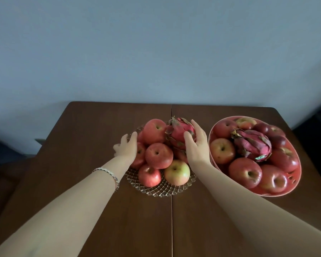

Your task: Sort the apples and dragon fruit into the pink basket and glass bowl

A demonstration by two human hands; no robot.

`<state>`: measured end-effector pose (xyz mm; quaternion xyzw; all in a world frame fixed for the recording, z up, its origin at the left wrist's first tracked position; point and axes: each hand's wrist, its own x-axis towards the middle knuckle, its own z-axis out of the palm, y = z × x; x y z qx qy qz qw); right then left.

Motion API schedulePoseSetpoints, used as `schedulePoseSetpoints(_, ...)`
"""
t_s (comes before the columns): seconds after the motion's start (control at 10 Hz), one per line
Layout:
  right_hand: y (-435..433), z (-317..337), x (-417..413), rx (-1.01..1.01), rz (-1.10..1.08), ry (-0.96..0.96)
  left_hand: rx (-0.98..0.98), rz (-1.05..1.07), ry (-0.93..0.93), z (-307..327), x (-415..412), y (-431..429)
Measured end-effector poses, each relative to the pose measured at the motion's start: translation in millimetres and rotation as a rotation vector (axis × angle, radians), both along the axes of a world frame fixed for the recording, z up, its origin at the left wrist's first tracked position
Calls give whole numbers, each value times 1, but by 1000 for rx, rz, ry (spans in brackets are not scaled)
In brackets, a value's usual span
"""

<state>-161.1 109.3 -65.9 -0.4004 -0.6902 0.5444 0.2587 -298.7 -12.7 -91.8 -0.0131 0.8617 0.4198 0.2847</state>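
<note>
brown wooden table against a pale blue wall, bearing a glass bowl at centre and a pink basket to its right, each piled with apples and one dragon fruit. right hand curls around the bowl's dragon fruit, atop the apples. left hand, fingers spread and grasping nothing, rests at the bowl's left rim; second dragon fruit lies in the basket.

right hand gripping dragon fruit over glass bowl, pink basket beside
</note>
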Motion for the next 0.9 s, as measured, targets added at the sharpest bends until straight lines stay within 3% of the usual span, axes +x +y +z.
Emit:
schedulePoseSetpoints(0.1, 4, 1, 6, 83, 89, -56, 45, -182, 230, 10, 21, 4)
schedulePoseSetpoints(0.2, 5, -3, 16, 200, 173, -61, 17, -382, 343, 11, 35, 8)
schedulePoseSetpoints(0.5, 13, 18, 15, 242, 337, -263, -220, -509, 331, 32, 35, 10)
schedulePoseSetpoints(0.7, 9, 73, 31, 439, 366, -378, -396, -614, 644, 105, 56, 6)
schedulePoseSetpoints(0.9, 12, 168, 60, 574, 453, -517, -446, -803, 675, 198, 84, 8)
